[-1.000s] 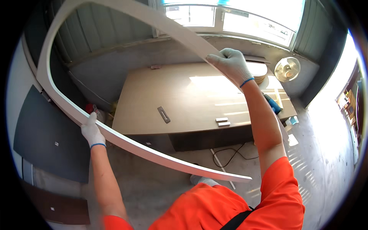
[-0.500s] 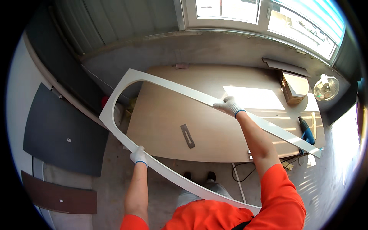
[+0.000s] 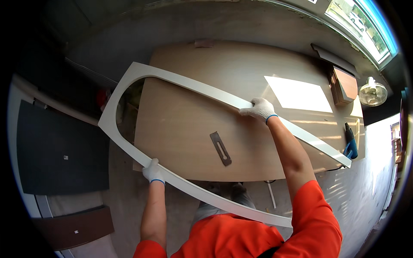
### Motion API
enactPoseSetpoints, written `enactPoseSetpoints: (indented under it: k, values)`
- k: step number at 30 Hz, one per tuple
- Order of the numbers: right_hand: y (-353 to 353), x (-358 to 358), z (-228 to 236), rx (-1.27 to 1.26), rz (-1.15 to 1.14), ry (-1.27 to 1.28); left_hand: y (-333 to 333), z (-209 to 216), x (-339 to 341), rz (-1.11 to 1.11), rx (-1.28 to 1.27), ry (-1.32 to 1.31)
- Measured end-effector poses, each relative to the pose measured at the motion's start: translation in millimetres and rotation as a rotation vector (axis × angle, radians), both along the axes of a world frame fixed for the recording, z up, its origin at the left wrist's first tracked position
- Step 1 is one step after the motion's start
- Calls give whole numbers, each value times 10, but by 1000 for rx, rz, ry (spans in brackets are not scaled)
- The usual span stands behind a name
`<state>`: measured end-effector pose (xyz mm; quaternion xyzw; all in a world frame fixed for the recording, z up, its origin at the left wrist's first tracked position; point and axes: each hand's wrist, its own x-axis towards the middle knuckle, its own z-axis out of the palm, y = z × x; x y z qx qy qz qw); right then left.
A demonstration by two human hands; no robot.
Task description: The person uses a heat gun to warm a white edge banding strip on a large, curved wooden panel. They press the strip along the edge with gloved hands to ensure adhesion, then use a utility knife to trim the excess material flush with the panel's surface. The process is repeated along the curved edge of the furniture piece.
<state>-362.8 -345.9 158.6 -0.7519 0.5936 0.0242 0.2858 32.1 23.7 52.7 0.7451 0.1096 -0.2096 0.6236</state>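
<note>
Both my gloved hands hold a large white U-shaped panel frame (image 3: 111, 109) with a rounded inner cutout. My left hand (image 3: 153, 170) is closed round its near arm, left of my body. Farther off, my right hand (image 3: 259, 109) grips the far arm near its middle, thumb and fingers on either side of the strip. The frame lies slantwise above a wood-coloured table board (image 3: 185, 129); whether it touches the board I cannot tell. A flat brown-grey plate with a long slot (image 3: 220, 148) rests on the board between the two arms.
At the table's right end are a blue heat gun (image 3: 350, 142) and a stack of brown boards (image 3: 342, 86). A small fan (image 3: 373, 93) stands beyond them. Dark grey (image 3: 64, 146) and brown (image 3: 77, 228) panels lean at the left. A wall runs behind the table.
The view has tilted down and shifted. The white frame sits slightly farther left and higher at its far corner; both hands keep their hold on it.
</note>
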Motion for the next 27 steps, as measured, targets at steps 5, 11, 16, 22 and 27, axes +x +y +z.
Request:
enactPoseSetpoints:
  k: [5,11,16,22,27]
  values:
    - [-82,142,-176,-20,-31,-26,-115,47,65,-37,-57,-14]
    - [-182,253,-126,7,-75,-51,-92,86,46,-120,-86,-5]
    - [-251,172,-240,-63,-106,-133,-220,199,-51,-153,-128,-15]
    - [-217,351,-230,-23,-159,-122,-59,130,30,-99,-182,93]
    - [-341,396,-311,-211,9,101,340,-550,463,-213,-59,-139]
